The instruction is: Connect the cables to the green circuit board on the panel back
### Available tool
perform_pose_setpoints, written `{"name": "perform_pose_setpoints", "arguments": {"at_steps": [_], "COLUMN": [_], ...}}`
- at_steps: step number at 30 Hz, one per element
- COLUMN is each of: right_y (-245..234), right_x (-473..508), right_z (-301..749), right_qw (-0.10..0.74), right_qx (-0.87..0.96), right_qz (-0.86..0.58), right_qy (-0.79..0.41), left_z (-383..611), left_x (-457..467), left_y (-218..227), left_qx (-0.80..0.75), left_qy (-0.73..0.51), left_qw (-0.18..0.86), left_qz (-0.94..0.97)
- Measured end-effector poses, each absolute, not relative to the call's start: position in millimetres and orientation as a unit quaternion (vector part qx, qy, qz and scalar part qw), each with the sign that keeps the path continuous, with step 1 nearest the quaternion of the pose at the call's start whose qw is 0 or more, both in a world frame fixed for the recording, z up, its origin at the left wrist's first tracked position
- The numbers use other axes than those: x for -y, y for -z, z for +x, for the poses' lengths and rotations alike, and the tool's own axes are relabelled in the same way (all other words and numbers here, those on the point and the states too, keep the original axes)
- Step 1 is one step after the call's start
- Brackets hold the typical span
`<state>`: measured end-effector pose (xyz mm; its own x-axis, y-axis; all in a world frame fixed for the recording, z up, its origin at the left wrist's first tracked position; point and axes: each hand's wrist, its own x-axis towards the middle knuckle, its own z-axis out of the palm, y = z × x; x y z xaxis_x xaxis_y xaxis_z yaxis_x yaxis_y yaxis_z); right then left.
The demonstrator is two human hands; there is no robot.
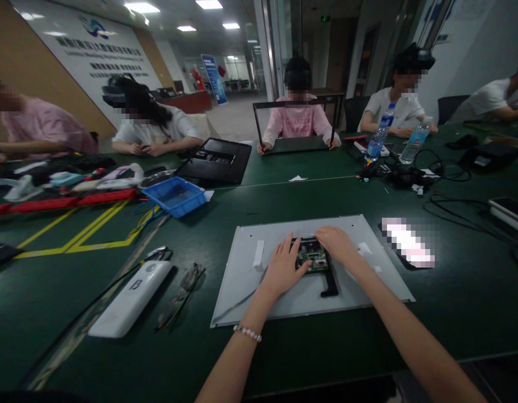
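Observation:
A light grey flat panel (259, 296), which looks like the back of a display panel, lies on the table before me. On its middle rests a green circuit board (318, 262) in a black plastic frame, whose hooked arm (330, 285) reaches toward me. My left hand (283, 266) lies over the board's left side, fingers stretched out and spread, thumb near its lower edge. With bent fingers my right hand (337, 243) grips the far right edge of the board's frame; its fingertips are partly hidden. A thin grey cable runs across the panel under my left wrist.
Left of the panel are a white power bank (133, 299), eyeglasses (181, 296) and a blue basket (175, 196). A phone (408, 243) lies at right. Bottles (380, 134) and cables stand farther back. Across the table a person holds a black frame (296, 146); other people sit alongside.

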<state>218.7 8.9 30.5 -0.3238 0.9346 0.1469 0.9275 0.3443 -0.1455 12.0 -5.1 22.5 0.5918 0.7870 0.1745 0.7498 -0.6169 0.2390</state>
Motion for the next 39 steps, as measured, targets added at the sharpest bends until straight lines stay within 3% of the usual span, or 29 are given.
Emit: {"name": "perform_pose_setpoints", "arguments": {"at_steps": [10,28,34,39], "right_y": [-29,-20,-21,-10], "right_x": [-11,-7,18,35], "right_z": [213,244,306,319], "right_qw": [0.088,0.25,0.216,0.235], "right_qx": [0.803,0.751,0.722,0.692], "right_qz": [-0.588,-0.602,-0.646,-0.659], "right_qy": [-0.037,-0.101,-0.124,-0.178], "left_z": [16,15,15,15], "left_x": [4,4,5,5], "left_y": [-16,-17,-20,-24], "left_qx": [-0.438,-0.434,-0.435,-0.435], "left_qy": [-0.141,-0.144,-0.144,-0.139], "left_qw": [0.04,0.053,0.069,0.062], "left_qz": [0.887,0.888,0.886,0.887]}}
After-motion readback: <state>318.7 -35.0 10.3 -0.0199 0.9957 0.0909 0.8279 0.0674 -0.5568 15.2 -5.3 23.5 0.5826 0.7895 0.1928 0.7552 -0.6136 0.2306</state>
